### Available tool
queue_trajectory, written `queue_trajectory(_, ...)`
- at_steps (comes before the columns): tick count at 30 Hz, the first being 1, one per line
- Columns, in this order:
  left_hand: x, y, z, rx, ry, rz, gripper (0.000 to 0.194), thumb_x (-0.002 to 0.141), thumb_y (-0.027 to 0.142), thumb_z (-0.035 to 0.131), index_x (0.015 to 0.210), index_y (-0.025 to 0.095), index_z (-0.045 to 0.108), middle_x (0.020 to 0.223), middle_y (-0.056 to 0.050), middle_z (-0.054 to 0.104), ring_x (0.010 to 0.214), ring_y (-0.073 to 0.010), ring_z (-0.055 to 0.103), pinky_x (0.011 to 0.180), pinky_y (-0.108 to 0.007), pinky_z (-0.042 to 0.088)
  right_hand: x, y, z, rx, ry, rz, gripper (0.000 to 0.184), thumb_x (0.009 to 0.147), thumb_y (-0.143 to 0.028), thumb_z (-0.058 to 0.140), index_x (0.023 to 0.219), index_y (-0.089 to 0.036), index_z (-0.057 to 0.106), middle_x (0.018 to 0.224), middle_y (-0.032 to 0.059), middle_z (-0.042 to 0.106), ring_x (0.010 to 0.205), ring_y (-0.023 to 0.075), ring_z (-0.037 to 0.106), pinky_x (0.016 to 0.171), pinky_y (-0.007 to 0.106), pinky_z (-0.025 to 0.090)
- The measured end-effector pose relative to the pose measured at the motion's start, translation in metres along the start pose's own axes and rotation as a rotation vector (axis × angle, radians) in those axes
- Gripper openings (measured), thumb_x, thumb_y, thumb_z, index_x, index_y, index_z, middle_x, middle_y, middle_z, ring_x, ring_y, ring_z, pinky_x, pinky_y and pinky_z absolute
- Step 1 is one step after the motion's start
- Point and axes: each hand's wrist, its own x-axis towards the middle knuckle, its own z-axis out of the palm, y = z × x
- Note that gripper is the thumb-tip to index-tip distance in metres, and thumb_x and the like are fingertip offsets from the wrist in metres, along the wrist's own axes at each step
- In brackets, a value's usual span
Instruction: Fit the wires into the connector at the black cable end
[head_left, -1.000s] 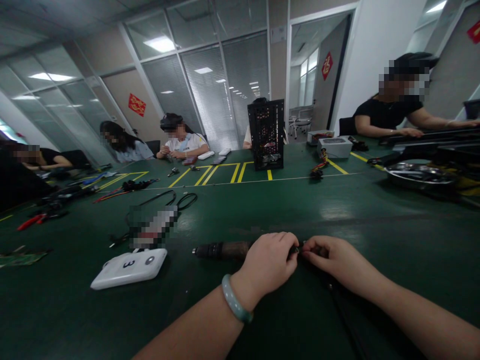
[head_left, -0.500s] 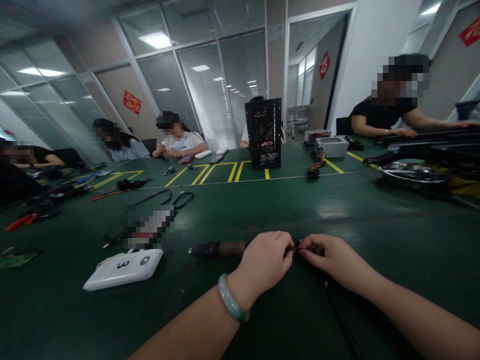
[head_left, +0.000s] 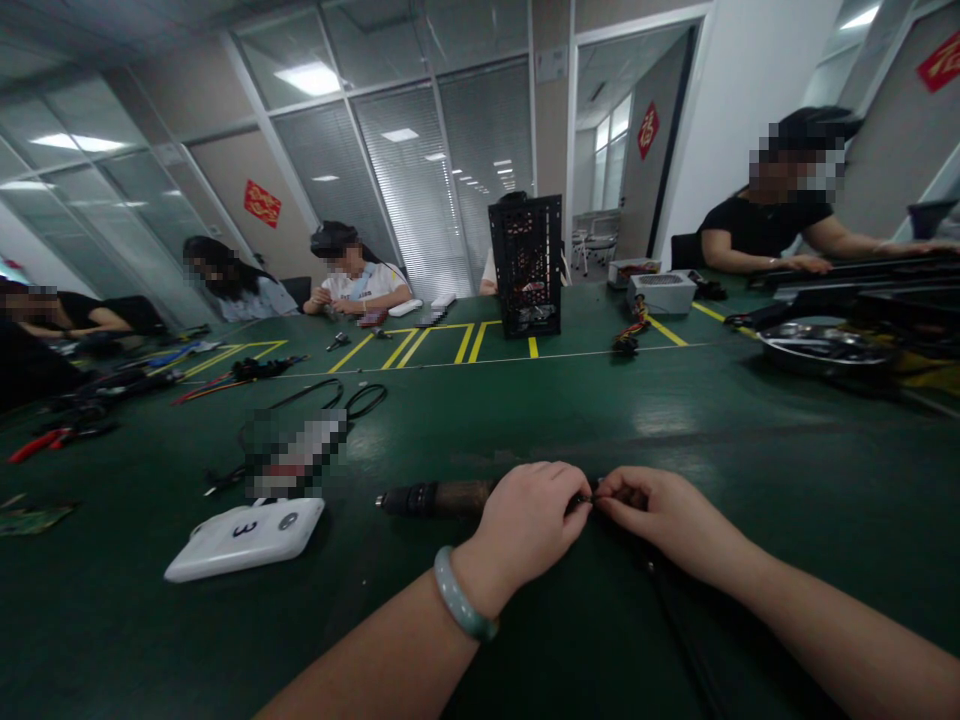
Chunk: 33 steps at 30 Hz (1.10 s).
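Note:
Both hands meet just above the table in the middle foreground. My left hand [head_left: 532, 530], with a pale green bangle [head_left: 461, 600] at the wrist, has thumb and fingers pinched on something small and dark. Close beside it, my right hand [head_left: 664, 515] pinches at the same spot with thumb and forefinger. The small piece is mostly hidden by the fingertips. Behind my left hand lies a dark, cylindrical tool [head_left: 442, 498], seemingly an electric screwdriver, its metal tip pointing left. A black cord [head_left: 667, 600] runs below my right hand toward the bottom edge.
A white power bank marked 3 [head_left: 247, 540] lies left, near a blurred device and its black cable [head_left: 367, 400]. Farther back stand a black computer case [head_left: 523, 265] and a power supply [head_left: 661, 292]. A metal bowl [head_left: 825, 345] sits right. Several people sit around the green table.
Almost nothing differs. Both hands stay pinched at the same spot, with my left fingertips shifted very slightly; the view has moved a touch.

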Motion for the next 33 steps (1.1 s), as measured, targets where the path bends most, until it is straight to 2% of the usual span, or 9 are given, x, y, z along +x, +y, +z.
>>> queue_trajectory(5,0.0005,0.0014,-0.0022,-0.016,0.001,0.021,0.013,0.088,0.019,0.059,0.099,0.024,0.059,0.102,0.004,0.065,0.097,-0.0151,0.059,0.090,-0.032,0.046,0.0004,0.0026,0.0012,-0.002,0.000,-0.008,0.016,0.086,-0.031,0.055,0.088,-0.021,0.068,0.078,-0.0010,0.069,0.070,0.0150,0.062,0.061,0.023,0.044)
queue_trajectory(9,0.0002,0.0006,-0.0013,-0.008,0.014,-0.036,0.017,0.085,0.024,0.064,0.100,0.022,0.058,0.103,0.002,0.065,0.096,-0.0172,0.060,0.088,-0.034,0.047,0.0001,0.0042,0.0015,0.006,-0.004,-0.007,0.016,0.087,-0.031,0.055,0.088,-0.021,0.067,0.078,-0.0012,0.069,0.070,0.0145,0.062,0.061,0.023,0.043)
queue_trajectory(17,0.0008,-0.0004,0.0012,-0.026,0.023,0.017,0.011,0.085,0.019,0.062,0.095,0.022,0.060,0.103,0.002,0.065,0.098,-0.0177,0.060,0.092,-0.035,0.046,0.0005,0.0027,0.0010,0.002,-0.003,-0.014,0.014,0.087,-0.029,0.056,0.088,-0.021,0.067,0.075,-0.0022,0.067,0.066,0.0132,0.059,0.058,0.022,0.041)
queue_trajectory(24,0.0005,-0.0006,-0.0001,-0.039,0.045,-0.013,0.020,0.084,0.021,0.065,0.102,0.022,0.058,0.109,0.001,0.064,0.100,-0.0185,0.060,0.091,-0.036,0.048,0.0003,0.0034,0.0013,-0.004,-0.010,-0.011,0.014,0.088,-0.030,0.056,0.088,-0.022,0.068,0.077,-0.0021,0.068,0.067,0.0133,0.060,0.059,0.022,0.042)
queue_trajectory(28,0.0001,-0.0012,0.0003,-0.031,0.035,-0.008,0.014,0.083,0.022,0.066,0.095,0.022,0.059,0.109,0.000,0.065,0.100,-0.0192,0.060,0.091,-0.037,0.048,-0.0002,0.0019,0.0006,-0.023,-0.003,-0.005,0.014,0.088,-0.030,0.056,0.087,-0.023,0.068,0.077,-0.0023,0.068,0.067,0.0134,0.060,0.059,0.022,0.041)
queue_trajectory(33,0.0001,-0.0006,0.0004,-0.016,0.032,0.017,0.009,0.087,0.020,0.061,0.096,0.022,0.061,0.113,0.000,0.064,0.105,-0.0187,0.059,0.092,-0.037,0.047,0.0002,0.0021,0.0004,-0.035,-0.008,-0.016,0.014,0.088,-0.030,0.055,0.088,-0.023,0.068,0.077,-0.0031,0.068,0.067,0.0131,0.060,0.060,0.022,0.041)
